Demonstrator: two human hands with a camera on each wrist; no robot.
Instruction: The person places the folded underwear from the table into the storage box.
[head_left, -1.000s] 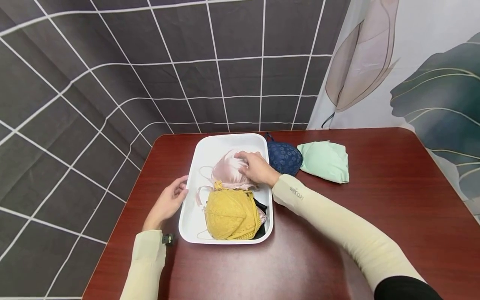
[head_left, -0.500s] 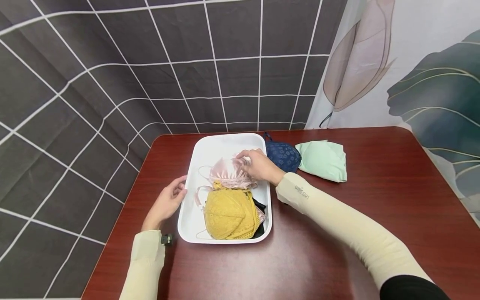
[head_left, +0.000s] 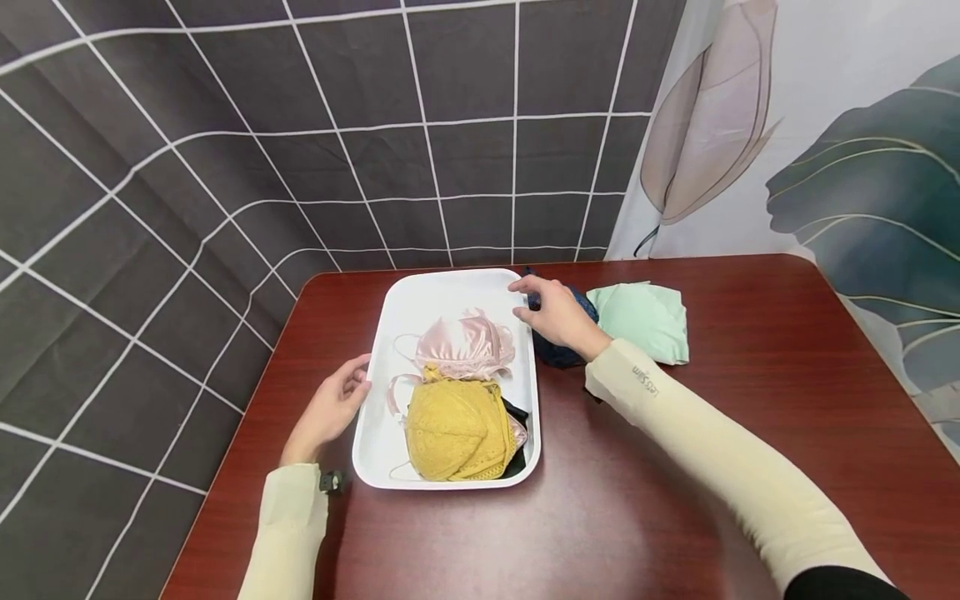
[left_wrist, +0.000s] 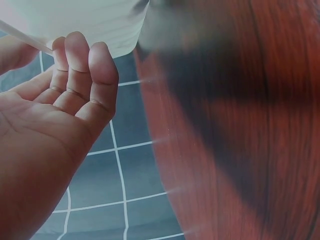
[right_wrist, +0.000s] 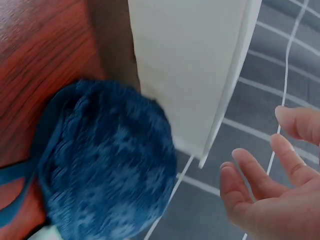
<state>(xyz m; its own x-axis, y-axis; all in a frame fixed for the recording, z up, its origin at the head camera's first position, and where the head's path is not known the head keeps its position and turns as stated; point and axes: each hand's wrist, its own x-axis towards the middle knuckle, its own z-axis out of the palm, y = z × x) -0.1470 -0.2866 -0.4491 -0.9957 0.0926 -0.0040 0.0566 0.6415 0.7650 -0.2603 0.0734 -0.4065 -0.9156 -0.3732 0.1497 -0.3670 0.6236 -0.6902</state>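
A white tray (head_left: 408,304) holds a pink satin bra (head_left: 461,346) in its middle and a folded yellow bra (head_left: 453,429) nearer the front. Black and pink fabric (head_left: 516,454) peeks out from beneath the yellow one. My left hand (head_left: 330,408) rests its loosely bent fingertips (left_wrist: 77,50) against the tray's left side. Over the tray's right rim, my right hand (head_left: 558,315) hovers with fingers spread and nothing in them. A navy lace bra (right_wrist: 110,165) lies on the table just right of the tray, partly hidden by that hand in the head view.
Beside the navy bra lies a folded mint-green piece of fabric (head_left: 641,317). The reddish-brown table (head_left: 750,375) extends to the right and front. A dark grid-patterned curtain (head_left: 360,167) hangs along the back and left, and a leaf-print cloth (head_left: 847,192) hangs at the right.
My right hand has let go of the pink bra and moved right, over the tray's rim toward the navy bra. The pink bra now lies flatter. My left hand stays at the tray.
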